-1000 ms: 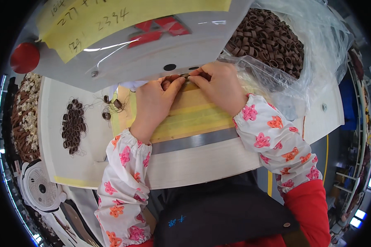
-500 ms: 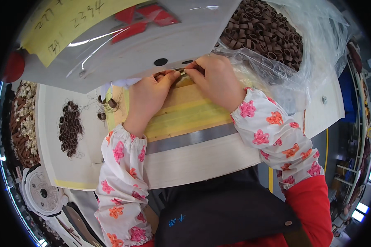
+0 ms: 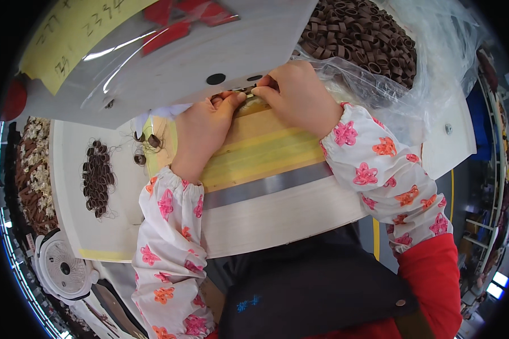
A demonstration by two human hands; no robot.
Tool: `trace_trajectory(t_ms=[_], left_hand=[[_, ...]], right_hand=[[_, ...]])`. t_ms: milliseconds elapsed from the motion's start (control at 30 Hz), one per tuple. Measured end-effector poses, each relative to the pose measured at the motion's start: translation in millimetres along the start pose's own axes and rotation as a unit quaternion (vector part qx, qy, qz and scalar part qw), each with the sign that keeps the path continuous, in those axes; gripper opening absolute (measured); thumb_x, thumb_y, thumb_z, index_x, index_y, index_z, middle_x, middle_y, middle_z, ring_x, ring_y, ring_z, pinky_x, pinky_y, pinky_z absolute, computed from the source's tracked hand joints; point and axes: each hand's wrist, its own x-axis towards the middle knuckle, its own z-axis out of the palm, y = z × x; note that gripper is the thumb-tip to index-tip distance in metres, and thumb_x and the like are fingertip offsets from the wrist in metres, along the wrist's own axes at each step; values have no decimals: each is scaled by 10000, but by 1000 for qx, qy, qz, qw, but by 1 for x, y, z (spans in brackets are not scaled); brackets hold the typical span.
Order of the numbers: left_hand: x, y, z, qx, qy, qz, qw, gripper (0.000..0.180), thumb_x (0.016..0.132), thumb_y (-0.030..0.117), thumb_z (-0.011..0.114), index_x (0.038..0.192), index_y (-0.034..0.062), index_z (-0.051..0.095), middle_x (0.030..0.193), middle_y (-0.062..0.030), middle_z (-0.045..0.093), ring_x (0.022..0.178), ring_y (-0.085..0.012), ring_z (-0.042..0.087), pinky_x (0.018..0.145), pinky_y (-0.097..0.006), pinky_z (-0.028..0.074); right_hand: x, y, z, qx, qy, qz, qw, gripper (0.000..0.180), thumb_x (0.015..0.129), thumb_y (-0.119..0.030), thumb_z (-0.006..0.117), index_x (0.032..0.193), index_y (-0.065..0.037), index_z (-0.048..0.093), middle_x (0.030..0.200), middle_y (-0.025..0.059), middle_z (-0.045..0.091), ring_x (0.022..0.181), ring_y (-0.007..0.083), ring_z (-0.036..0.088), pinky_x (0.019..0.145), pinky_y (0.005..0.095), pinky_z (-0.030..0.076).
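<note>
Both hands are at the lower edge of a large grey machine head [image 3: 169, 85], on the far side of the work surface. My left hand [image 3: 205, 129] is closed, thumb against bent fingers, beside a small metal part [image 3: 249, 94] under the machine. From the other side my right hand [image 3: 300, 96] reaches in with thumb and index finger pinched near the same part. Whatever either pinch holds is too small and too hidden to name. Below the hands lies a work plate covered with yellow tape [image 3: 266, 150].
Dark brown loops with loose threads [image 3: 98, 178] lie in a heap on the left of the white table [image 3: 277, 226], with several more nearer my left wrist. A clear plastic bag [image 3: 441, 73] at the far right holds many brown rings [image 3: 362, 42]. A white fan [image 3: 65, 265] stands lower left.
The whole view has shifted slightly. My right fingertips have drawn a little up and away from my left thumb, while my left hand stays nearly in place.
</note>
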Motion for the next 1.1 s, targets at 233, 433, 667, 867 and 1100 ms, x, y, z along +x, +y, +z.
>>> trace_trajectory(t_ms=[233,433,667,867,1100], left_hand=[[0,-3,-1,-12,12,-6,1000,340,773,368,632,823,33,653,546,-8,554,512,-110,525,536,-250,421],[-1,3,1,-15,13,-2,1000,332,757,346,688,787,23,616,544,66,487,511,-8,414,491,-177,355],[-4,3,4,-25,31,20,999,291,749,300,673,777,13,636,513,30,505,482,-52,460,489,-218,381],[-3,5,1,-10,26,48,998,311,754,330,662,766,21,628,502,-7,506,466,-100,487,483,-251,395],[-18,-14,-3,38,64,261,963,146,829,139,528,867,41,630,581,-146,560,508,-322,543,498,-360,425]], right_hand=[[3,-1,1,-6,-11,13,1000,179,699,-105,641,694,72,616,619,200,589,559,302,591,543,335,465],[3,1,-3,11,-22,38,999,178,696,-117,653,688,55,606,635,173,598,566,297,589,558,344,471],[0,5,2,7,-4,16,1000,138,698,-92,651,707,29,583,624,137,593,548,249,581,517,312,451],[-4,3,-4,30,-2,39,999,132,697,-88,649,698,16,567,619,136,582,544,241,571,515,325,445],[-8,1,11,82,24,30,996,179,705,-136,670,716,7,563,660,141,596,583,254,601,546,332,463]])
